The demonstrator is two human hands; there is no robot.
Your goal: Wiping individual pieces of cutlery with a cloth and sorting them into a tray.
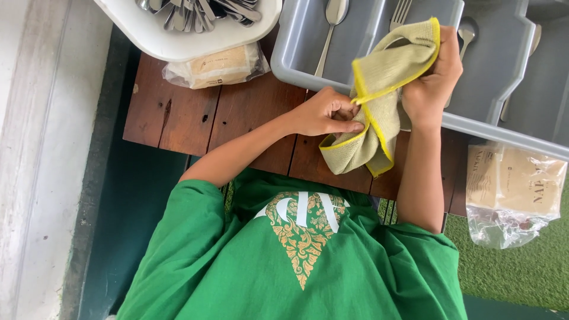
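Clear bag of tan napkins (pixel 216 66) under white tub's (pixel 178 46) rim. Second clear bag (pixel 512 192), far right of tub.

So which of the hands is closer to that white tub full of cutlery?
Left. The left hand pinches the cloth a little way from the white tub; the right hand grips the cloth farther off, over the grey tray.
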